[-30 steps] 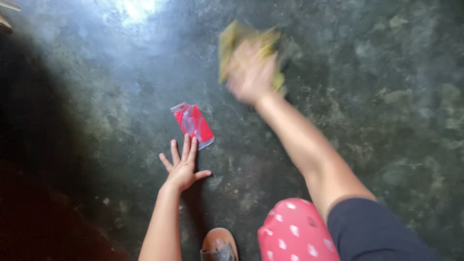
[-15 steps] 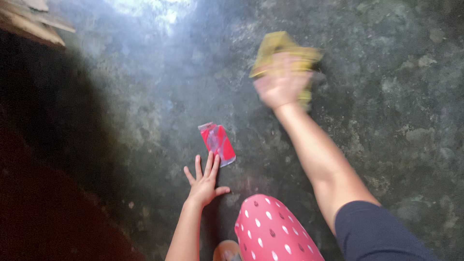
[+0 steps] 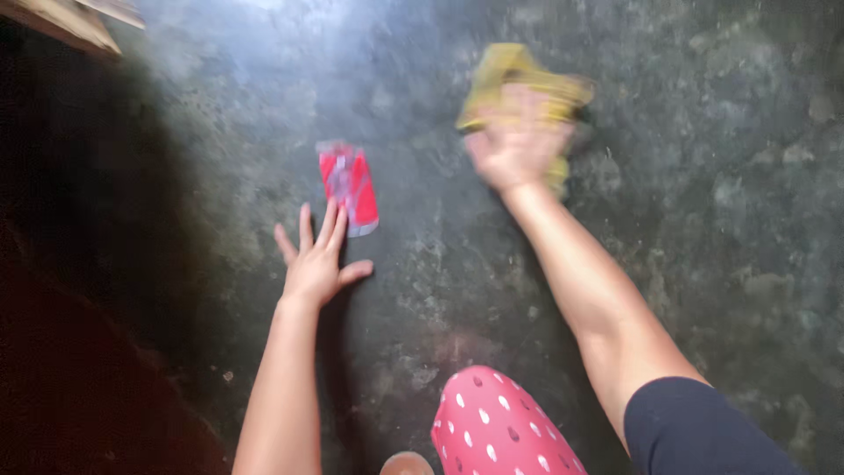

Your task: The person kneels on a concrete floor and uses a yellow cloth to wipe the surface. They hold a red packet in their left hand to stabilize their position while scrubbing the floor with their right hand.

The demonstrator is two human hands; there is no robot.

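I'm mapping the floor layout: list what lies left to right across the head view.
Wooden board at the top-left corner → left hand flat on the floor → red packet → right hand on the yellow cloth.

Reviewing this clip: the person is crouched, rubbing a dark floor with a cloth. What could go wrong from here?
The floor looks glossy where light reflects, possibly wet; the left hand, spread flat on it and seemingly bearing weight, might slip.

The small red foil sachet lies at the left hand's fingertips; the blurred right hand, pressing the crumpled yellow cloth, could sweep it along or smear any contents.

Lighting is poor on the left, so missed patches are likely.
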